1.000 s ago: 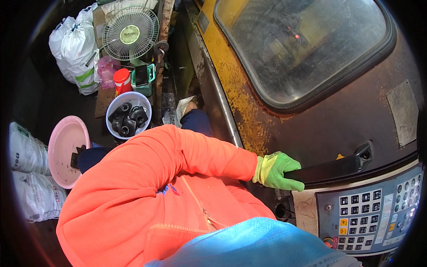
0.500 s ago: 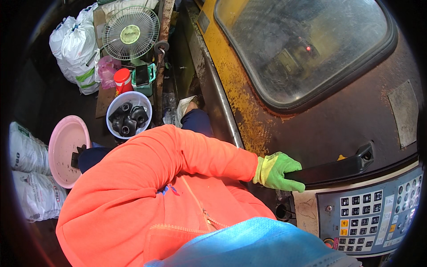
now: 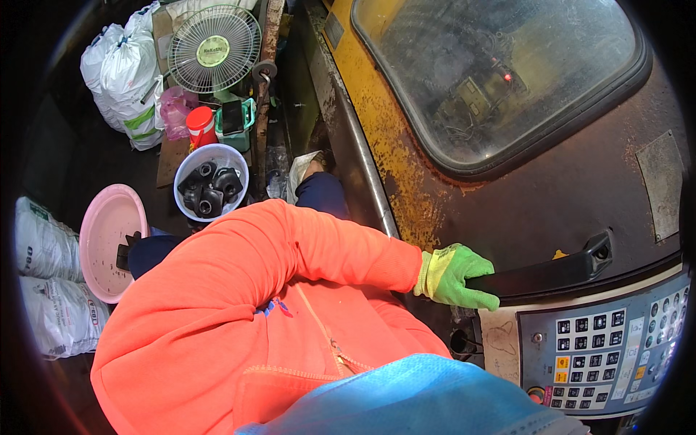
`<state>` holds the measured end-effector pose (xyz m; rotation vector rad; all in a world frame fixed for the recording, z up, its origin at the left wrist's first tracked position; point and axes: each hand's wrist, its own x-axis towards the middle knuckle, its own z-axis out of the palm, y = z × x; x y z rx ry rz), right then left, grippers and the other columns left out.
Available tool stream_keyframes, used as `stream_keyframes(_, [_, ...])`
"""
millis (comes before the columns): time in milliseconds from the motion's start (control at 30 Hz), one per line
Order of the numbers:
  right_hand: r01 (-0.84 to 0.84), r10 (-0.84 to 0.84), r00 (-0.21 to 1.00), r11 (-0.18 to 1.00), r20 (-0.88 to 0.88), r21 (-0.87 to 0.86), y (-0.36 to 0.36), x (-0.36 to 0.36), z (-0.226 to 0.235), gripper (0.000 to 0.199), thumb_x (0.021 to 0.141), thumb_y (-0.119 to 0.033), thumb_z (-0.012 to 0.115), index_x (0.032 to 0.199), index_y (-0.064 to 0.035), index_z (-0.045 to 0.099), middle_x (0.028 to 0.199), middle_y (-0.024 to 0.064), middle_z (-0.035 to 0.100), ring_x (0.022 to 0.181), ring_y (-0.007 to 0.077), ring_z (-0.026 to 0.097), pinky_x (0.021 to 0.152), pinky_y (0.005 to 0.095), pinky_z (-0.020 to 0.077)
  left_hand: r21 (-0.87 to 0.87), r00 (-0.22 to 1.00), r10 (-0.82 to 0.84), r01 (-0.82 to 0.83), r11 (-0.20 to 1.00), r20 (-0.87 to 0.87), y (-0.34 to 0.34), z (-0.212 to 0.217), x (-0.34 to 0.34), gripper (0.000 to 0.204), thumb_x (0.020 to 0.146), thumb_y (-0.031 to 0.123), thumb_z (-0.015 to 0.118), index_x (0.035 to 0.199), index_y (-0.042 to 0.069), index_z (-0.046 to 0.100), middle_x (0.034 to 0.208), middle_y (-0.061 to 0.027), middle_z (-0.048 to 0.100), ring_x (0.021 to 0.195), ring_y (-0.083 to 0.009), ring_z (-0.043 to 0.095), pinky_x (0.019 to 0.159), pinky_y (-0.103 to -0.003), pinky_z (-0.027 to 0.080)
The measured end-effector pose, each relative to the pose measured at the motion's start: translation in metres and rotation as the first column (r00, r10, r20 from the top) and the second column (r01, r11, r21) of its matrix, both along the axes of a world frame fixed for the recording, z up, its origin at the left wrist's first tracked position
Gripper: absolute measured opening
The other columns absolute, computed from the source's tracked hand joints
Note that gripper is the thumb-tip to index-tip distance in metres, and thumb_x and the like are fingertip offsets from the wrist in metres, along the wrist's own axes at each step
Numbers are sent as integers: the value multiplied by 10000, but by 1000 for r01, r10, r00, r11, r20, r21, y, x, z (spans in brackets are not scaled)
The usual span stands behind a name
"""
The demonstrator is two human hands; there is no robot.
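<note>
My left arm, in an orange sleeve, reaches across my body to the right. At its end my left hand [image 3: 458,277], in a green and yellow glove, is wrapped round the near end of a black door handle [image 3: 554,270]. The thumb and fingers lie on opposite sides of the grip. This handle is fixed to a worn brown and yellow machine door [image 3: 417,210] with a large window [image 3: 500,80], behind which a small red light glows. My right hand is out of sight.
Right of me is a control panel [image 3: 535,359] with many keys. A metal rail [image 3: 355,130] runs beside the door. To the left stand a bucket [image 3: 244,172] of black plastic parts, a pink basin [image 3: 109,239], a fan [image 3: 212,51], white sacks [image 3: 61,312] and a red-lidded container [image 3: 201,127].
My left hand keeps its hold on the door handle, and the view has shifted very slightly. Shapes behind the window show more clearly, and a yellowish patch there has faded.
</note>
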<state>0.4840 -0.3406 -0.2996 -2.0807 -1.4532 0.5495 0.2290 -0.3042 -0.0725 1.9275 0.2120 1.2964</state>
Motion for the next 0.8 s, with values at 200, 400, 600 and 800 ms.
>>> stream_keyframes(200, [-7,7,1000,1000,10,-7,0,2,1,232,834,-269,669,922,-55,682,919,40,659,866,163,599,786,308,471,14,997,-3,4,1000,-72,2,-4,1,545,799,521,708,700,4,567,661,-188,549,581,-346,535,522,-409,407])
stream_keyframes(400, [-66,66,997,998,34,-4,8,-21,5,229,835,-267,670,915,-52,680,912,36,657,860,156,596,784,304,470,3,993,-78,78,997,-85,2,5,-4,530,805,510,706,729,1,579,691,-185,565,630,-333,565,554,-412,415])
stream_keyframes(600, [-424,417,898,906,-141,-19,59,-151,-21,227,837,-264,671,908,-49,678,904,32,656,854,149,594,781,300,468,-563,824,-551,520,642,133,19,-2,-80,562,825,300,756,1279,36,553,1184,-120,633,1113,-206,594,967,-342,481])
stream_keyframes(800, [-733,675,542,671,-501,110,148,-388,-48,224,838,-262,672,900,-47,676,897,28,654,849,143,591,779,296,466,-480,823,-67,-261,838,-564,7,-105,-301,488,897,260,645,1312,26,544,1195,-96,630,1133,-207,588,965,-333,469])
